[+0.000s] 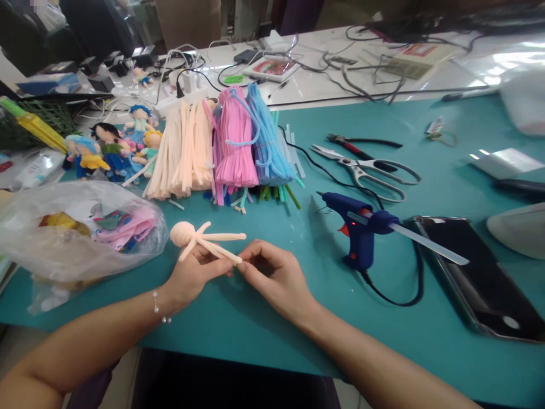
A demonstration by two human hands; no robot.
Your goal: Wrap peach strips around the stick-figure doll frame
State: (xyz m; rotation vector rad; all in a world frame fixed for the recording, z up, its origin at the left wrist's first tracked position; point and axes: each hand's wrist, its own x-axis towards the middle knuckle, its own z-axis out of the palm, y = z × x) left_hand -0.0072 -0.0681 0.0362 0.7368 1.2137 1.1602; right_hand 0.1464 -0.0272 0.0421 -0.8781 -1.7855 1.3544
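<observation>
A peach doll figure (184,234) made of pipe cleaners, with a round wound head and thin arms and legs, is held above the green mat. My left hand (193,275) is closed around its body and lower leg from below. The fingertips of my right hand (276,275) pinch the end of one leg; the other leg sticks out free above it. Behind the figure stand bundles of peach pipe cleaners (187,150), pink pipe cleaners (237,142) and blue pipe cleaners (270,139).
Right of my hands are a blue glue gun (361,227) with its red light lit, scissors (361,167), pliers (357,145) and a phone (477,272). A plastic bag (80,233) of scraps lies left, with several small dolls (113,147) behind it.
</observation>
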